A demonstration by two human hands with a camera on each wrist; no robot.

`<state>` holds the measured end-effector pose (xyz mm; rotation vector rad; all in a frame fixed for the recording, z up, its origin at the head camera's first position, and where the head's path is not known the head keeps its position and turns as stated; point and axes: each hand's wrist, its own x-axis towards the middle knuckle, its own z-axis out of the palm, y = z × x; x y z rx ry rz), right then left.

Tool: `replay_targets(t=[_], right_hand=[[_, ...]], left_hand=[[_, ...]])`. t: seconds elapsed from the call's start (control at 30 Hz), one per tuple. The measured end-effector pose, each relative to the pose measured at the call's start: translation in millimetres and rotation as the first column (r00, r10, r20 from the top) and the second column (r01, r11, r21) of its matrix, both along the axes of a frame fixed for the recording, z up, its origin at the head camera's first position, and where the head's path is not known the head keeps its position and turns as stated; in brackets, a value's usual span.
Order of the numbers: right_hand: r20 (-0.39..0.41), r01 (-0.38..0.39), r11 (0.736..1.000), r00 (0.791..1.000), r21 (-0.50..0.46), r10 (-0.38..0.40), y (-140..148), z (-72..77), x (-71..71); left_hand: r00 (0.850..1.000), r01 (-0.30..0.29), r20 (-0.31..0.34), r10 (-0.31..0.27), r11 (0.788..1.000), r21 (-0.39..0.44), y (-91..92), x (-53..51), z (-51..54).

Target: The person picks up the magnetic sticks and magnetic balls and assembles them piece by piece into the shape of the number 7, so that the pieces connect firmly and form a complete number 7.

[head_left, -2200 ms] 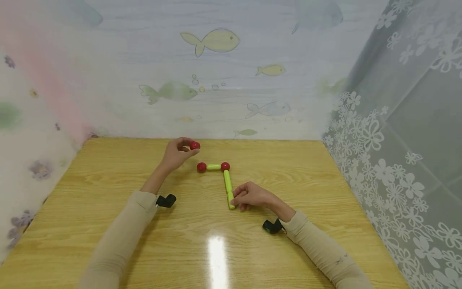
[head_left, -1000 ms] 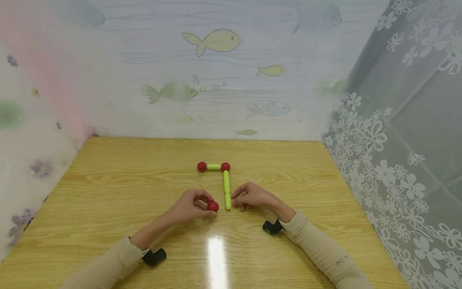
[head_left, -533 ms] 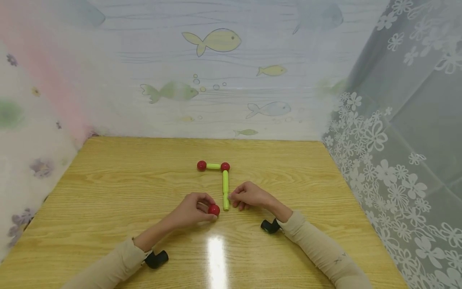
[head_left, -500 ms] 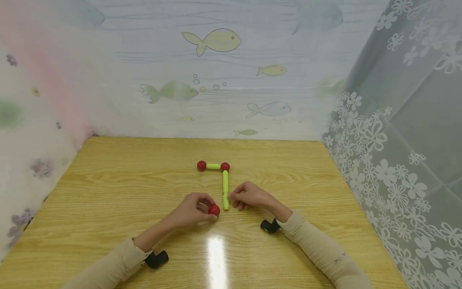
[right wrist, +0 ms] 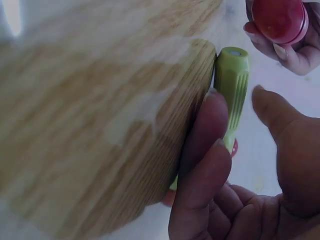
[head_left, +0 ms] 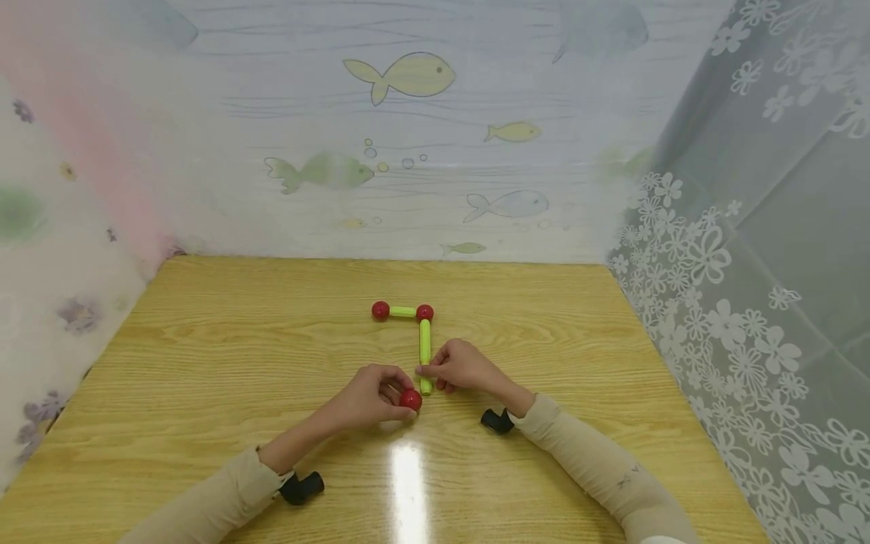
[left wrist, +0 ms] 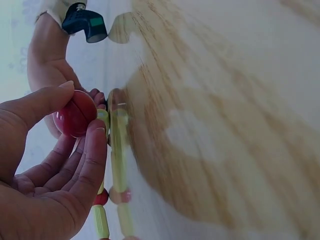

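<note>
My left hand [head_left: 370,397] pinches a glossy red ball [head_left: 411,400] between thumb and fingertips, just left of the near end of a long yellow-green rod [head_left: 424,344]. In the left wrist view the held ball [left wrist: 76,114] shows a seam around its middle. My right hand [head_left: 462,366] is at the rod's near part; its thumb reaches over the rod. The right wrist view has fingers [right wrist: 210,125] against the rod's side and the thumb apart from it. Beyond, the rod meets a second red ball [head_left: 424,312], joined by a short yellow-green rod [head_left: 403,311] to a third [head_left: 381,310].
All of this lies on a wood-grain table [head_left: 578,340] with a bright light reflection in front. A fish-print curtain [head_left: 306,113] hangs behind, and a flowered sheer curtain [head_left: 748,317] is at the right. Black cameras [head_left: 302,487] sit at both wrists.
My left hand has brought its red ball from the table's back toward me, beside the rod's near end. The rod's near end has swung slightly left, and my right hand has shifted left over it.
</note>
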<state>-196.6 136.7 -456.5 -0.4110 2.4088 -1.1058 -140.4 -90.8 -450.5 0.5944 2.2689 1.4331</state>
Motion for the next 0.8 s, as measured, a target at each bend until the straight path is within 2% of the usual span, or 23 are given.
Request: replay_targets(t=[0.1,0.2,0.57,0.8], right_hand=[[-0.034,-0.008,1.0,0.999,0.012,0.008,-1.4,-1.6,-0.6],[-0.035,-0.015,1.0,0.999,0.002,0.015,-1.0,-2.4,-1.7],[0.135,0.045,0.989,0.99,-0.143,-0.025,5.6,-4.5,-4.7],[0.225,0.042,0.978,0.974,-0.203,0.005,9.0,-6.7,-6.6]], left_hand=[[1.0,0.0,-0.005,0.0,1.0,-0.005,0.2,-0.1,-0.4],[1.0,-0.001,-0.009,0.001,1.0,-0.02,0.0,-0.4,-0.7],[0.999,0.015,-0.027,-0.016,1.0,-0.024,-1.3,-3.2,-0.8],[1.0,0.011,-0.018,-0.012,1.0,-0.016,-1.3,-5.3,-1.8]])
